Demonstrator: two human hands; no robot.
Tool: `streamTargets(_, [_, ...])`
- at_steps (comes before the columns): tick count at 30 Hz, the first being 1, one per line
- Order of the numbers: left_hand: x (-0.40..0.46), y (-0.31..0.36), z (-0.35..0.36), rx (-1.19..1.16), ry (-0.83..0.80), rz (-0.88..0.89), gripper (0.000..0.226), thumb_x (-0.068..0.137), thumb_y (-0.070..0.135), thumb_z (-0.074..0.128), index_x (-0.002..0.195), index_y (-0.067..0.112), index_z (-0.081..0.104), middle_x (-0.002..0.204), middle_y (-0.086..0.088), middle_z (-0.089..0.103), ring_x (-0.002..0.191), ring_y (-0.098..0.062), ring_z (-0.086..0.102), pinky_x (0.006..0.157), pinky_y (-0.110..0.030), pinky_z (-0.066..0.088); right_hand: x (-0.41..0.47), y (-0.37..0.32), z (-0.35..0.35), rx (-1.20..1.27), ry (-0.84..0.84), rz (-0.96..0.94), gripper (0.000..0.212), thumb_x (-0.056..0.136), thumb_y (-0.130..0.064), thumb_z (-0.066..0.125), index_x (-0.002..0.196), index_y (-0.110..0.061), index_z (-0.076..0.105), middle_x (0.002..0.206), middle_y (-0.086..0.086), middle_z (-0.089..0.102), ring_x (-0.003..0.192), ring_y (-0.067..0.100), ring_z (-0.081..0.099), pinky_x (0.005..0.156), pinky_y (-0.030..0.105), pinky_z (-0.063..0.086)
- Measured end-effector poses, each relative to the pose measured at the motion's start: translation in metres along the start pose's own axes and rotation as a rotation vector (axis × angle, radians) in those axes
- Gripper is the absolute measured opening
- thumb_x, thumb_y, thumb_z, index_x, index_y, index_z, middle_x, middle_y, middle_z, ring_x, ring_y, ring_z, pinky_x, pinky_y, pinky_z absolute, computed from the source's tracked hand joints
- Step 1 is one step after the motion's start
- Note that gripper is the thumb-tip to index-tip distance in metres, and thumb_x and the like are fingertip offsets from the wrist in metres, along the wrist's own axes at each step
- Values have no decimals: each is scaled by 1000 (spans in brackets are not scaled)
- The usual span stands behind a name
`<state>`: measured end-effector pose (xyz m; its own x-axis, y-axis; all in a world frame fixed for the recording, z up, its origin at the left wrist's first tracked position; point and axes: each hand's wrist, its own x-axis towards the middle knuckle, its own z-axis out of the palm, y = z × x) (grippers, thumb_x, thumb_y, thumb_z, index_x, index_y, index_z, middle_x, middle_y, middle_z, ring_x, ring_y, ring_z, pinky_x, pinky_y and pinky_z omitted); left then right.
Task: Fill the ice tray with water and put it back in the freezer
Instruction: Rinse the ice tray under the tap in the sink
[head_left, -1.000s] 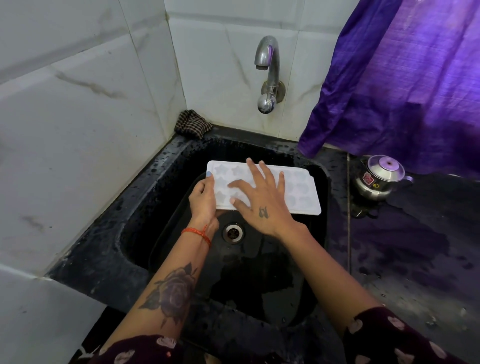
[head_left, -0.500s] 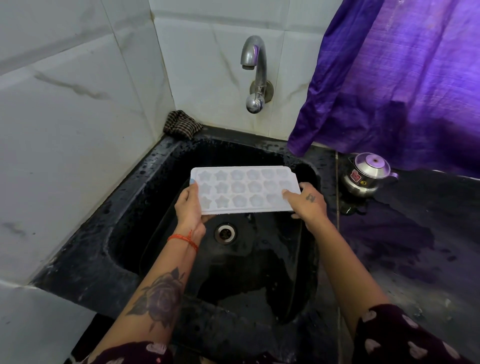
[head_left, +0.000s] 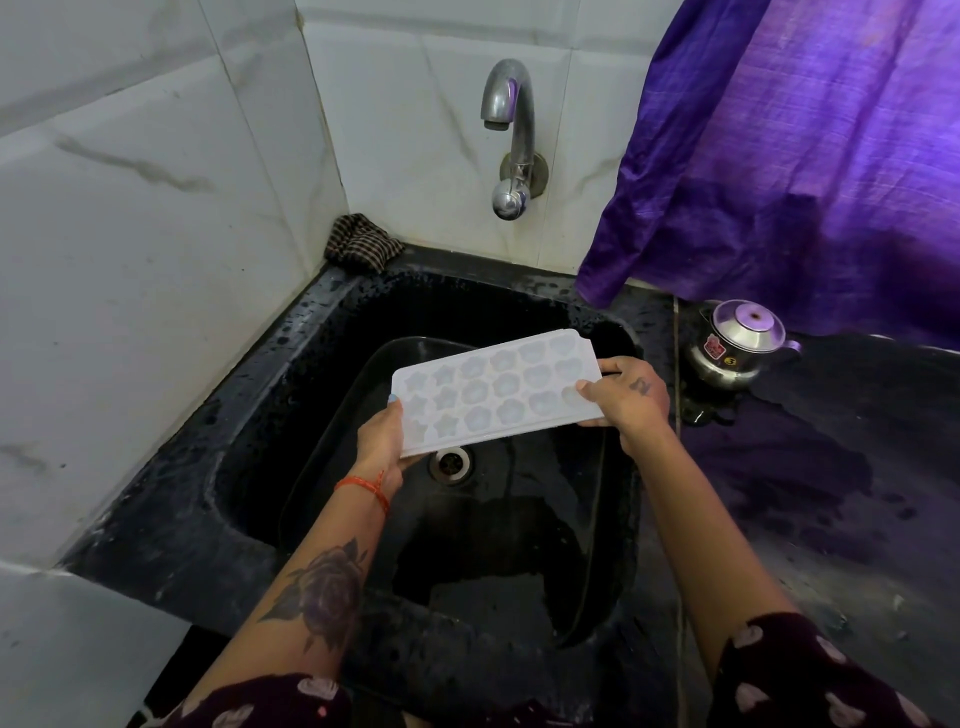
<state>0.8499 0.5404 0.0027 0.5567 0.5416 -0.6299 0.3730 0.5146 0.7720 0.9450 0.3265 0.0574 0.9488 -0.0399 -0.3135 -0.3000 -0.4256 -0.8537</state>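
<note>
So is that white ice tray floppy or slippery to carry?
The ice tray looks fairly stiff: held only at its ends by the left hand and right hand, it isn't sagging. Probably slippery, given the wet sink.

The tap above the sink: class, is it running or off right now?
Off. No stream falls from the tap spout, and the ice tray, held at both ends over the sink, sits away from it.

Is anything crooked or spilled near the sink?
Yes. The white plastic ice tray with star and flower moulds is tilted, its right end higher, held by the left hand and right hand. The black stone counter is wet around the small steel kettle.
</note>
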Motion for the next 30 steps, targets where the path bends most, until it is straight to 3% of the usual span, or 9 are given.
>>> streamTargets(5, [7,-6,-1,-19,-9,-33,26,95,14,52,117,1,58,87,-10,65,76,-24,64,57,-35,55,-3,-5,-2,-1,18,-31,24,85,-8,68,109,-10,64,104,9,68,80,21,67,52,26,55])
streamTargets(9, [4,-8,1,34,8,-16,27,92,1,52,118,0,58,88,-12,64,68,-20,61,40,-23,53,-6,-8,-4,-6,32,-61,22,84,-8,70,105,-12,65,102,8,68,82,21,68,57,30,58])
streamTargets(14, [5,-13,4,120,12,-9,30,92,-1,50,121,2,58,104,-16,63,67,-16,59,39,-17,50,-8,-13,-5,-21,50,-111,21,81,-9,71,100,-14,65,96,7,69,80,20,69,57,30,59])
streamTargets(18, [5,-15,4,146,-5,-26,30,92,1,50,121,2,58,99,-13,63,68,-16,59,35,-15,47,-10,-18,-5,-45,54,-154,23,80,-9,72,102,-13,67,93,7,70,79,20,69,57,31,60])
streamTargets(22, [4,-17,3,139,-39,-53,26,93,0,48,117,1,58,83,-8,63,70,-18,61,44,-26,53,-11,-21,-5,-81,71,-183,21,78,-11,71,97,-17,67,91,5,70,81,21,69,62,37,61])
streamTargets(26, [5,-20,4,161,-76,-72,26,97,4,43,120,3,55,85,-7,65,73,-18,63,58,-30,48,-14,-25,-3,-130,86,-227,21,78,-12,71,98,-19,67,92,4,70,83,21,68,64,36,61])
streamTargets(30, [5,-22,5,169,-118,-72,24,98,4,41,118,2,54,93,-11,66,81,-24,64,69,-35,51,-17,-26,-1,-171,100,-278,27,78,-14,71,104,-17,67,90,2,71,86,21,68,78,41,58])
